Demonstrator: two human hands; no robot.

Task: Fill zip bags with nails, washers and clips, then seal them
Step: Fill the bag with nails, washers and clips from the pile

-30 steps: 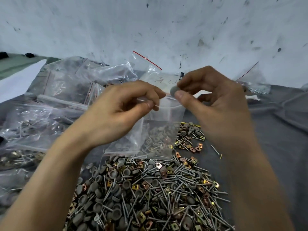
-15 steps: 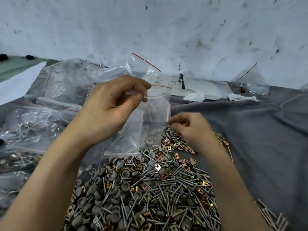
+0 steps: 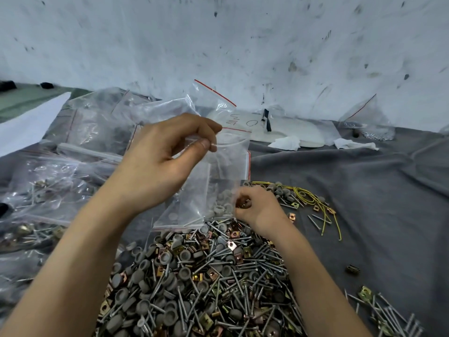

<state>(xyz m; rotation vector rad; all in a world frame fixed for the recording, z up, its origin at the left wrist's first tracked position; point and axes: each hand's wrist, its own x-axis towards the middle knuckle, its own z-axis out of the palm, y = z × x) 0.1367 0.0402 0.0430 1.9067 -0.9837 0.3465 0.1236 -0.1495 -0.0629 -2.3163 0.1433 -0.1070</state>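
From the head camera, the left hand [image 3: 165, 161] holds a clear zip bag [image 3: 229, 164] up above the work surface. Thumb and forefinger pinch one side of its mouth, so the bag hangs open and roughly upright. The bag is thin, glossy and wrinkled, with a red line along its top edge and a red strip down its right side. A few grey washers [image 3: 221, 203] lie heaped in its lower part.

Just right of the bag's bottom, the right hand [image 3: 258, 211] is low over the heap. Its fingers are curled tightly round a small copper-coloured clip [image 3: 243, 203].

Below both hands spreads a big pile [image 3: 206, 283] of silver nails, round grey washers and brass and copper square clips, resting on a grey cloth [image 3: 364, 195]. Yellow wires [image 3: 313, 203] lie near the right hand. Filled bags [image 3: 38, 190] are stacked at the left, and crumpled paper scraps [image 3: 286, 143] sit by the stained wall [image 3: 243, 45].
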